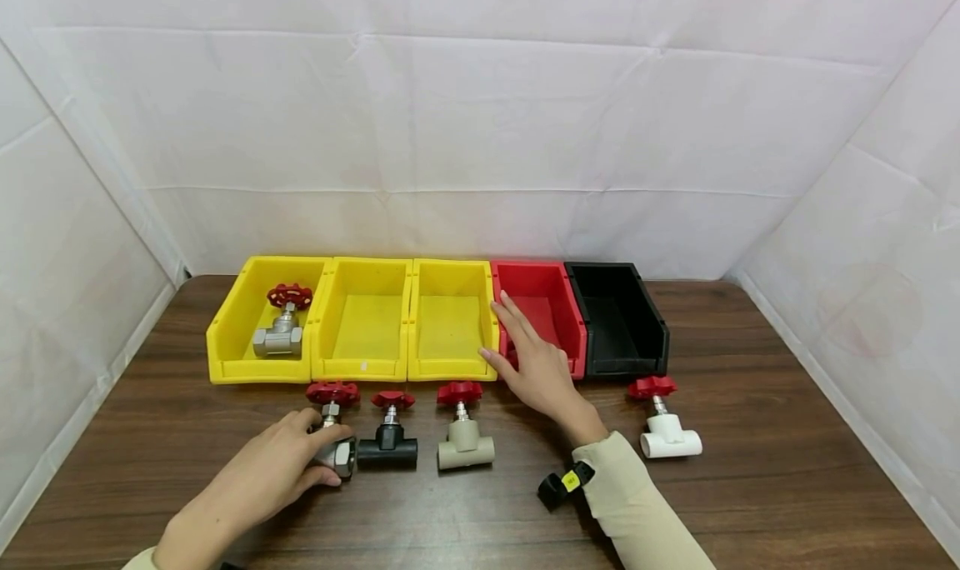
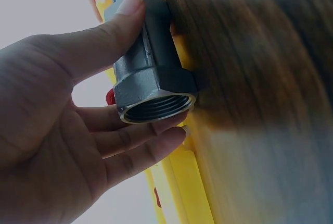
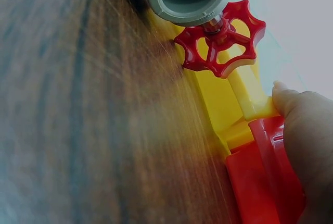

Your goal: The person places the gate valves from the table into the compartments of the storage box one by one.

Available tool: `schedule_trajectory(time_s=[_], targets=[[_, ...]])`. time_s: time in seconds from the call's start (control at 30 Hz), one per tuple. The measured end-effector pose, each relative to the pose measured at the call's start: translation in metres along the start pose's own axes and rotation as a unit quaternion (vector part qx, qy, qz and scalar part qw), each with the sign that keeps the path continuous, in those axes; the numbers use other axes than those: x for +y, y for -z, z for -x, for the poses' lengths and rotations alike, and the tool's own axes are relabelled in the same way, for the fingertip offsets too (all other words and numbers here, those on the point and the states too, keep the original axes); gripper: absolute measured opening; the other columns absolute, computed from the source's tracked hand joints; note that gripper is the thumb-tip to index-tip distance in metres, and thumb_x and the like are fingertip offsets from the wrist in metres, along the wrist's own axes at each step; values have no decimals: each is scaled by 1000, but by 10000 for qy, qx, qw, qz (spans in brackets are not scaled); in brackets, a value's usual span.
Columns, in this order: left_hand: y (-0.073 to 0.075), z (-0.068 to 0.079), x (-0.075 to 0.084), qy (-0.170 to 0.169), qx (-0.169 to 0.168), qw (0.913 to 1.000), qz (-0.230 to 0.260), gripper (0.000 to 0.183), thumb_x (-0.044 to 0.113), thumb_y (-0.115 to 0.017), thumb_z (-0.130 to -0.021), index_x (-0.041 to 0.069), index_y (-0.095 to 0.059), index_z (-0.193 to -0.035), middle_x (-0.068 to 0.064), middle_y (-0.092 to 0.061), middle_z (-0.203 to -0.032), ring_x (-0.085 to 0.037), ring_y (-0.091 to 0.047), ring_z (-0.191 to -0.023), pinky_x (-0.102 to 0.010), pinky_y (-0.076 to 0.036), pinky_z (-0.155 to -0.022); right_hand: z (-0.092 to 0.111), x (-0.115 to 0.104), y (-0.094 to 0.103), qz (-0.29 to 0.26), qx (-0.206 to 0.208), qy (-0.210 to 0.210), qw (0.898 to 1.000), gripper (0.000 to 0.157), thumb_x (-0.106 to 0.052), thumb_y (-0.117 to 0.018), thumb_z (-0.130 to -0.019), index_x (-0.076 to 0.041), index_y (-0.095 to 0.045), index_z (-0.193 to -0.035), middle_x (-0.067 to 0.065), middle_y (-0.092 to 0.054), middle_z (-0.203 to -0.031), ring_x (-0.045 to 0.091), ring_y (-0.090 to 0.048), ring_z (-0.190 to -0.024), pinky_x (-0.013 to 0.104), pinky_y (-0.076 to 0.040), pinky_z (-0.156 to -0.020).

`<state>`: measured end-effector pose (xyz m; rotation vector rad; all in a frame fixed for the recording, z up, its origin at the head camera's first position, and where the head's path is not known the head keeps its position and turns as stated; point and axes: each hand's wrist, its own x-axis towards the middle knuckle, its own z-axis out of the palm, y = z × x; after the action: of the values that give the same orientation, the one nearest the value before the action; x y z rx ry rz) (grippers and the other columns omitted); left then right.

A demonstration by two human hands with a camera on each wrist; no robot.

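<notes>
My left hand (image 1: pixel 273 468) grips a steel valve (image 1: pixel 337 457) with a red handwheel, at the left of a row of valves on the table. Up close in the left wrist view, the thumb lies on the steel valve's body (image 2: pixel 148 52) and the fingers pass behind it; its threaded end faces the camera. My right hand (image 1: pixel 540 374) lies with fairly straight fingers over the border of the right yellow bin (image 1: pixel 450 370) and the red bin (image 1: pixel 576 341). Its thumb (image 3: pixel 294 107) touches the rim there. Part of the red bin's inside is hidden by this hand.
Right of the gripped valve stand a black valve (image 1: pixel 387 447) and a grey-beige valve (image 1: pixel 465 447). A white valve (image 1: pixel 670 435) is farther right. Another steel valve (image 1: pixel 279 337) sits in the left yellow bin (image 1: pixel 225 370). Also lined up are the middle yellow bin (image 1: pixel 360 372) and black bin (image 1: pixel 626 368).
</notes>
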<state>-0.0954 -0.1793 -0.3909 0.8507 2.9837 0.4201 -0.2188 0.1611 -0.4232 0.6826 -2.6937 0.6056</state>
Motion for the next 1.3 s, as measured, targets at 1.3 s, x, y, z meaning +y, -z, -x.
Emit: schedule_trajectory(time_s=[1.3], targets=[[-4, 1, 7, 72, 231, 9995, -207, 41, 23, -79, -79, 10, -65, -115, -6, -49, -89, -16, -44, -73, -26, -39, -50, 0, 1, 0, -16, -13, -49, 10000, 73, -49, -58, -91, -28, -24, -153, -11, -15, -158, 10, -37, -44, 28, -34, -39]])
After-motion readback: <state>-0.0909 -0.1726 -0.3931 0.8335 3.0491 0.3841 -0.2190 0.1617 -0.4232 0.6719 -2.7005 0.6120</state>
